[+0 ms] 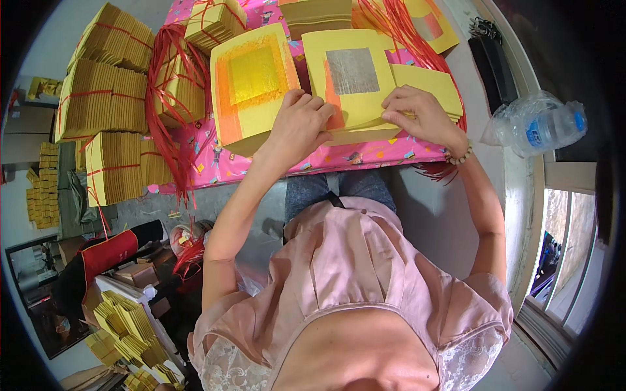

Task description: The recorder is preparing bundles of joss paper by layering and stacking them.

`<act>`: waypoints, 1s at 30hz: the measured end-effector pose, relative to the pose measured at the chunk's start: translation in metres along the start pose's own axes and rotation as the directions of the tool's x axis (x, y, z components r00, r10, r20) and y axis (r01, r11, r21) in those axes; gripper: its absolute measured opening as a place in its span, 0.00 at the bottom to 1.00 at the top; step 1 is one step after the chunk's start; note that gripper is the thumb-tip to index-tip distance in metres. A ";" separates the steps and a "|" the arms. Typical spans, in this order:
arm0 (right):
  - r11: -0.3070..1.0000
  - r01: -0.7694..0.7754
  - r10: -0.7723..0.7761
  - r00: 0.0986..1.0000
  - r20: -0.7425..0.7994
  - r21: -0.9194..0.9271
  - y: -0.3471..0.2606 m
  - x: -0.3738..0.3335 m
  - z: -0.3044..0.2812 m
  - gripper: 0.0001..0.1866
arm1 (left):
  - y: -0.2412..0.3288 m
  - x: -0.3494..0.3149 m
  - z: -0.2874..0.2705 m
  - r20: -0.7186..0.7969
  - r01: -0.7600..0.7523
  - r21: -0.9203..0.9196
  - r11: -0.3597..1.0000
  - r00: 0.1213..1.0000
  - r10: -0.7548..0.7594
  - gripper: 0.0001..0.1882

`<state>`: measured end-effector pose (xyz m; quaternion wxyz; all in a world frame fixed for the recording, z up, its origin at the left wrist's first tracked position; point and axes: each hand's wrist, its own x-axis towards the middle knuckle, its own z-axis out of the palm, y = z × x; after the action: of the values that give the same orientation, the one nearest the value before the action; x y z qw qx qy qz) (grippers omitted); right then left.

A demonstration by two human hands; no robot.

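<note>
A stack of yellow joss paper (317,57) with a silver square (353,71) and an orange patch on its top sheet lies in front of me. My left hand (297,124) is closed at its lower left corner, fingers bent, thumb by the near edge. At the right edge, my right hand (417,112) pinches the paper between thumb and fingers; how many sheets it holds is hidden. To the left stands another stack of joss paper (235,124), with a gold square (255,73) bordered in orange. More yellow sheets (433,88) lie beside my right hand.
Bundles tied with red string (104,98) are piled at the left. Loose red strings (171,98) hang over the pink patterned tablecloth (228,168), and more red strings (407,36) lie at the far right. A bagged plastic bottle (544,127) is at the right.
</note>
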<state>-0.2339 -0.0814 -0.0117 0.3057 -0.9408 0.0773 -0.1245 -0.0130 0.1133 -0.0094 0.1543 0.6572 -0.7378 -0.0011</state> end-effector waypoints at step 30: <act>0.998 -0.056 0.055 0.998 0.016 0.012 -0.002 0.003 -0.007 0.12 | 0.006 0.013 0.012 -0.145 -0.010 0.151 0.989 0.989 0.032 0.21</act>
<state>-0.2328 -0.0842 -0.0048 0.3156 -0.9373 0.1001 -0.1092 -0.0230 0.0992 -0.0166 0.1583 0.6573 -0.7294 0.1041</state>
